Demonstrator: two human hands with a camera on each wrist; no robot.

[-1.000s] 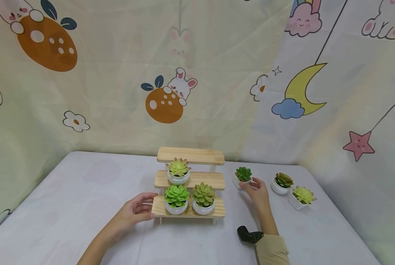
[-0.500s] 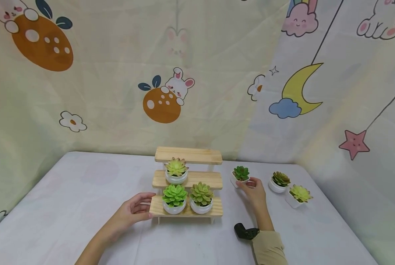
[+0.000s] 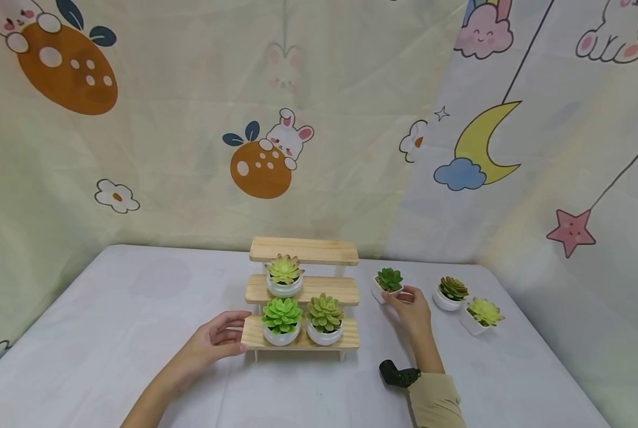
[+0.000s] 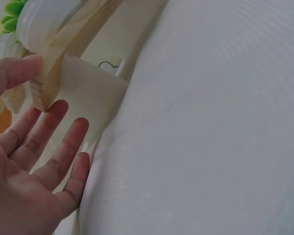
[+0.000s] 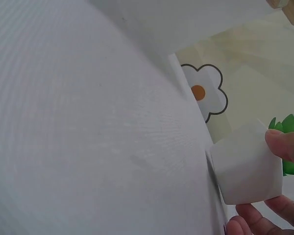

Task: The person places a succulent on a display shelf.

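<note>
My left hand (image 3: 219, 339) grips the left end of the bottom step of a three-tier wooden plant stand (image 3: 297, 251). In the left wrist view its thumb (image 4: 27, 68) presses on the step's top edge, with fingertips against the underside. To the right of the stand, my right hand (image 3: 412, 309) pinches a dark green potted succulent (image 3: 389, 279). Its white angular pot (image 5: 247, 166) sits between thumb and fingers in the right wrist view, close to the tabletop. On the bottom step stand a bright green succulent (image 3: 282, 318) and a dusty green succulent (image 3: 326, 315); a yellow-green succulent (image 3: 284, 273) occupies the middle step.
A brownish-green potted succulent (image 3: 451, 291) and a pale yellow-green one (image 3: 483, 315) stand at the right of the white-covered table (image 3: 153, 297). Behind the table hangs a printed cloth (image 3: 190, 148). A black device (image 3: 399, 375) is on the right wrist.
The head view has shifted slightly, so the whole scene sits a little further left. Both hands keep their holds, and the stand and pots stay in place.
</note>
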